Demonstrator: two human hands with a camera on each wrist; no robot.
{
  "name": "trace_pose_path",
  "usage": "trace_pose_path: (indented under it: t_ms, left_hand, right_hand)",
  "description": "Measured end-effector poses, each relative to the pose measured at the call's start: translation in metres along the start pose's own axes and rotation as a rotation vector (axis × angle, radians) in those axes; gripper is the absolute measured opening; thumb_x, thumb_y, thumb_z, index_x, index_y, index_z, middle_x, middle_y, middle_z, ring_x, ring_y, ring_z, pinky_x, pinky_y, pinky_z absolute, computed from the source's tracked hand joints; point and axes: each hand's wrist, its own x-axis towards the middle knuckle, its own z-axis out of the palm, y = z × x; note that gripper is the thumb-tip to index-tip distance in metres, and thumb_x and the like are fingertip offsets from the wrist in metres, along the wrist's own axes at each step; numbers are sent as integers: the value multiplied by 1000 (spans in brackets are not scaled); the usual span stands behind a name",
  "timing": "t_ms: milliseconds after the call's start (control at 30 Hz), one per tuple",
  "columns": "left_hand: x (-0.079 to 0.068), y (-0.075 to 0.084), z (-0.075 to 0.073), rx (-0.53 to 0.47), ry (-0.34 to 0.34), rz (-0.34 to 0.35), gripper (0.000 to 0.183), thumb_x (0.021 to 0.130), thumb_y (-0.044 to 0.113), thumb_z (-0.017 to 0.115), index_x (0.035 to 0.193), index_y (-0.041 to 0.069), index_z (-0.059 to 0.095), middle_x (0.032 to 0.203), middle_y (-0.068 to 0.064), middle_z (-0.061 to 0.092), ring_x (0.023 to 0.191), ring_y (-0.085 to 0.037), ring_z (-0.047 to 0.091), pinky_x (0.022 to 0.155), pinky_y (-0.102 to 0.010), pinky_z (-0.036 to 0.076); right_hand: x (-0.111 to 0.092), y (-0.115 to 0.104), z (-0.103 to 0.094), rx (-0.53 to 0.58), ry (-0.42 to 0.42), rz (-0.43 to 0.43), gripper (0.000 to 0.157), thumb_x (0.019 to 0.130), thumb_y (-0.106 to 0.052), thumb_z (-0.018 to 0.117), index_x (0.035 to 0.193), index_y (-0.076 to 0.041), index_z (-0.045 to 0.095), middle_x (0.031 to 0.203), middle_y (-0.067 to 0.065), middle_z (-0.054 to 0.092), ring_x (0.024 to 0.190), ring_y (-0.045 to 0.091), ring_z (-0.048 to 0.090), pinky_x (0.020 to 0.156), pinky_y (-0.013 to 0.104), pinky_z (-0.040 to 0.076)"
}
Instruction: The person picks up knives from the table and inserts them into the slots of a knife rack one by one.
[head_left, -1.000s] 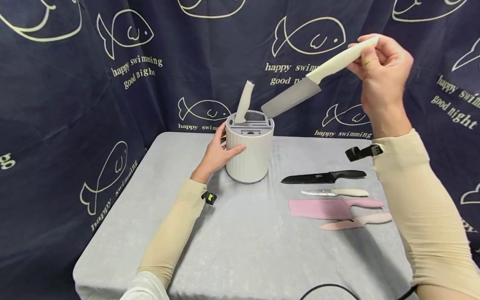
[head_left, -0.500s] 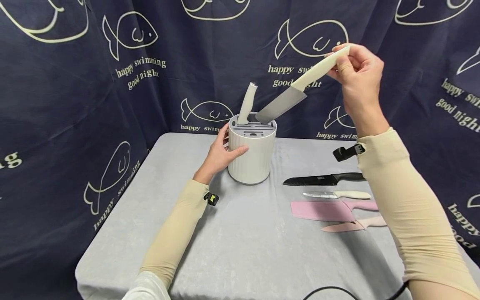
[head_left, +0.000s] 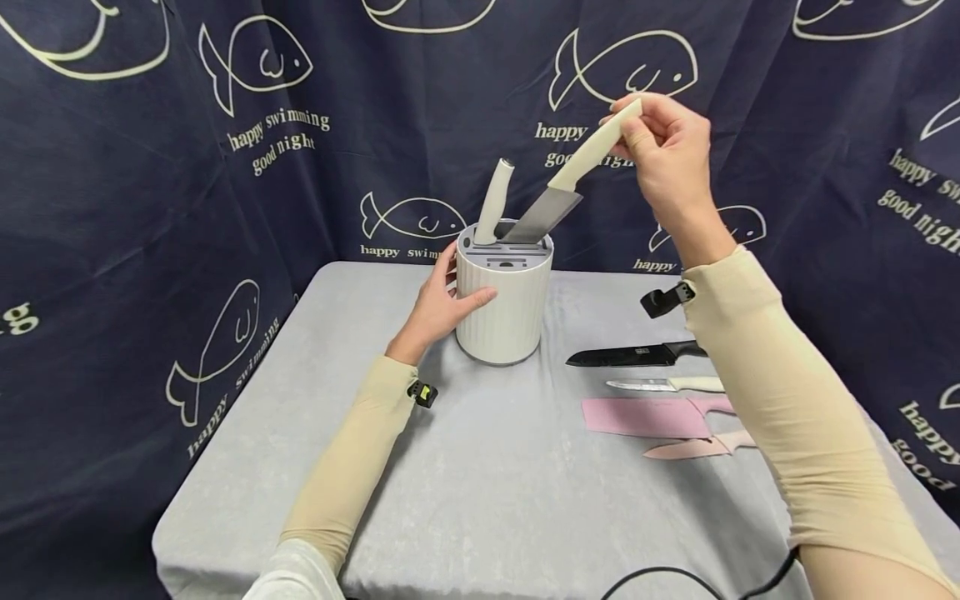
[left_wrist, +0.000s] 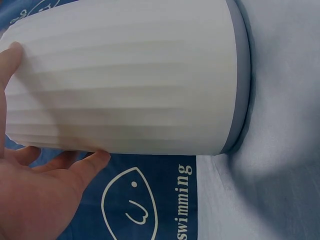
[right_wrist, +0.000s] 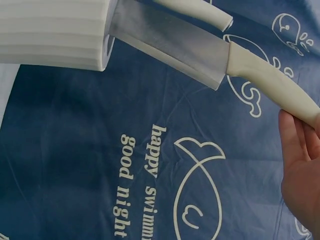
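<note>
My left hand holds the side of a ribbed white knife block, thumb at the front and fingers round the far side. In the left wrist view, fingertips press against its wall. With its thumb and fingers, my right hand pinches the end of a cleaver's cream handle. The cleaver's broad steel blade slants down to the block's slotted top, its far end hidden at the rim. Beside it, another knife stands in the block, only its white handle showing.
Right of the block lie a black knife, a small cream-handled knife, a pink cleaver and a pale pink knife, their handles partly behind the right sleeve. A black cable crosses the table's front edge.
My right hand has moved left and slightly down with the cleaver, whose blade now tilts more steeply and reaches the block's top. The left hand keeps its hold on the block.
</note>
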Motion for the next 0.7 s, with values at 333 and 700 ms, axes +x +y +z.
trace_pose_path:
  t_ms: [333,700]
  left_hand:
    - [-1,2,-2,-26,-14,5,101,86,42,85,164,35,21,158,-8,40,143,-31,43,117,-47,41]
    - [-6,6,-5,-13,-25,7,101,86,45,84,165,35,21,159,-7,39,143,-29,44,117,-49,41]
  right_hand:
    - [5,-2,23,-111,-84,20,15,98,5,64,107,4,77,98,15,75,87,17,71,81,23,60]
    - [-16,30,38,-249,-143,99,16,100,1,64,111,3,75,106,13,76,97,15,73,86,27,61]
